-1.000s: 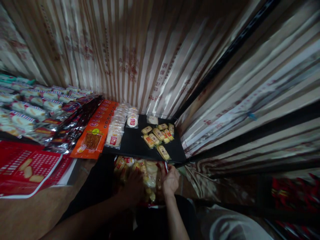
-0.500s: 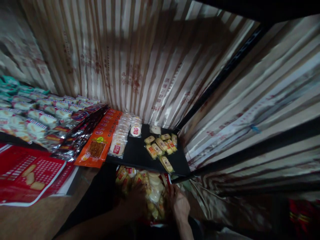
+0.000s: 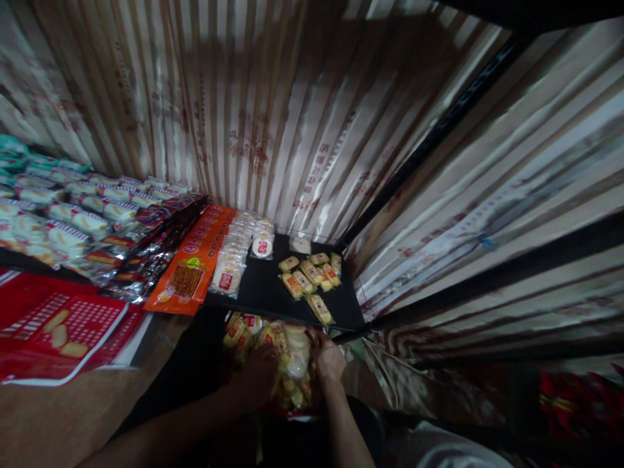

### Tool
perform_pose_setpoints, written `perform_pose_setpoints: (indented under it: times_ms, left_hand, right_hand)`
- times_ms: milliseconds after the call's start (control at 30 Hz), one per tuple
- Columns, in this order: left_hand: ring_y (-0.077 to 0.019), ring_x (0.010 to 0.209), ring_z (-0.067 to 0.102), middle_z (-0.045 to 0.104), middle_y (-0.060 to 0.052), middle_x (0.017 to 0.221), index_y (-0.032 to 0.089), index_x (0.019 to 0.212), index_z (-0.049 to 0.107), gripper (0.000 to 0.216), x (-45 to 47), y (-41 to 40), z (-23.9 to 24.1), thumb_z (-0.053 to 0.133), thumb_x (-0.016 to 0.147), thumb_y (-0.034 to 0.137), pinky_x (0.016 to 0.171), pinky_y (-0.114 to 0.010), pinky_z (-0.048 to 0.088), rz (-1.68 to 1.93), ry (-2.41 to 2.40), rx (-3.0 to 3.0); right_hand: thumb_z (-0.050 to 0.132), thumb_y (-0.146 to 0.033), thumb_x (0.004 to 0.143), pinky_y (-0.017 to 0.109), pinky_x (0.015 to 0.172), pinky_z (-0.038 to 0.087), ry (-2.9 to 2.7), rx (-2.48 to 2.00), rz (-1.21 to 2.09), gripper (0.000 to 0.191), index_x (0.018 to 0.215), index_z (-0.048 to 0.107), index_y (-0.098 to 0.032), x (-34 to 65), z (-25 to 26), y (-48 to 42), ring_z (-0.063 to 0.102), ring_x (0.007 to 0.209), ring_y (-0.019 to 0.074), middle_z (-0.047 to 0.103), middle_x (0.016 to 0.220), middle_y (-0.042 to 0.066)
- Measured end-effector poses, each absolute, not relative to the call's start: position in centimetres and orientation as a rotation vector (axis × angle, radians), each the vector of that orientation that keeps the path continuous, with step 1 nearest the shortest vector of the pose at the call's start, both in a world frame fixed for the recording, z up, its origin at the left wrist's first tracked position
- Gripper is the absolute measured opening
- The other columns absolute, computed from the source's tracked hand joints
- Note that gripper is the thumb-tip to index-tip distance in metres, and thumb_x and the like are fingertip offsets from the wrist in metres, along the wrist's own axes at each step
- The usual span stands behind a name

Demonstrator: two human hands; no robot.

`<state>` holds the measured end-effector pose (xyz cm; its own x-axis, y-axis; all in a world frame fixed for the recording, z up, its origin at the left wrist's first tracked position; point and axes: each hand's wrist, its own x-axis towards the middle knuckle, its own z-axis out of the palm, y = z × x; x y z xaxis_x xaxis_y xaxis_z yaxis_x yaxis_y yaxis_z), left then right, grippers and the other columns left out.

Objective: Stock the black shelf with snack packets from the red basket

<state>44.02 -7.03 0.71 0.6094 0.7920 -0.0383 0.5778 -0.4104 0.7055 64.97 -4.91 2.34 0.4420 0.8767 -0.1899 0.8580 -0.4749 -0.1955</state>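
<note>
Both my hands are down in a heap of small yellow and white snack packets (image 3: 287, 351) just below the front edge of a black shelf (image 3: 260, 289). My left hand (image 3: 256, 377) lies in shadow on the left side of the heap, fingers curled among the packets. My right hand (image 3: 330, 359) rests on the heap's right side, fingers bent over the packets. Whether either hand grips a packet is hidden by the dark. On the shelf lie several yellow packets (image 3: 309, 279) in a loose cluster and a row of white round-cracker packs (image 3: 234, 250).
Orange snack bags (image 3: 192, 266), dark foil bags (image 3: 146, 250) and white-blue packs (image 3: 63, 218) line the shelf to the left. A red box (image 3: 53, 328) lies at the near left. Striped sheeting (image 3: 273, 110) hangs behind and to the right of the shelf.
My right hand dipped lower into the heap and came back up near the shelf edge. My left hand stayed on the heap. The view shifted slightly.
</note>
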Motion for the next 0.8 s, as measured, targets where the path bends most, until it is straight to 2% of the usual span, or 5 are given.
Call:
perform_pose_setpoints:
  times_ms: [133,267,467,633,800]
  left_hand:
    - [-0.0217,0.118,0.051,0.062,-0.011,0.119,0.014,0.101,0.065,0.033,44.1,-6.4,1.5,0.044,0.075,0.011,0.107,-0.033,0.034,0.465,1.067,2.021]
    - [-0.0244,0.12,0.05,0.058,-0.013,0.126,0.014,0.117,0.058,0.042,45.0,-6.1,1.2,0.036,0.081,0.014,0.105,-0.039,0.036,0.492,1.136,1.933]
    - [-0.0238,0.104,0.059,0.061,-0.012,0.119,0.016,0.127,0.049,0.051,45.5,-5.3,1.8,0.051,0.078,0.031,0.091,-0.036,0.048,0.676,1.095,1.485]
    - [-0.0185,0.081,0.064,0.069,-0.007,0.094,0.014,0.105,0.06,0.034,44.0,-3.8,4.0,0.053,0.074,0.026,0.075,-0.029,0.051,0.805,1.139,1.159]
    - [-0.0169,0.075,0.063,0.069,-0.004,0.084,0.015,0.095,0.06,0.025,42.6,-1.6,5.3,0.051,0.075,0.027,0.069,-0.026,0.05,0.997,1.213,1.003]
  right_hand:
    - [0.038,-0.026,0.085,0.033,0.083,0.047,-1.74,-2.387,0.353,0.039,0.115,0.063,-0.023,65.8,3.3,-8.4,0.063,0.099,0.0232,0.068,0.109,0.011]
    - [0.042,-0.033,0.082,0.034,0.093,0.044,-1.616,-2.101,0.319,0.037,0.104,0.069,-0.02,66.3,4.5,-11.4,0.061,0.102,0.0231,0.069,0.107,0.01]
    - [0.057,-0.055,0.071,0.035,0.077,0.051,-1.022,-1.86,0.638,0.044,0.09,0.068,-0.017,64.1,6.9,-9.4,0.064,0.084,0.0244,0.072,0.091,0.01]
    - [0.064,-0.054,0.066,0.026,0.058,0.047,-0.84,-1.627,1.018,0.052,0.102,0.063,-0.017,60.2,7.8,-5.7,0.06,0.062,0.0162,0.067,0.071,0.001]
    - [0.07,-0.048,0.064,0.026,0.063,0.048,-0.811,-1.557,1.158,0.051,0.103,0.06,-0.018,57.2,7.1,-3.5,0.062,0.067,0.0162,0.068,0.075,0.001]
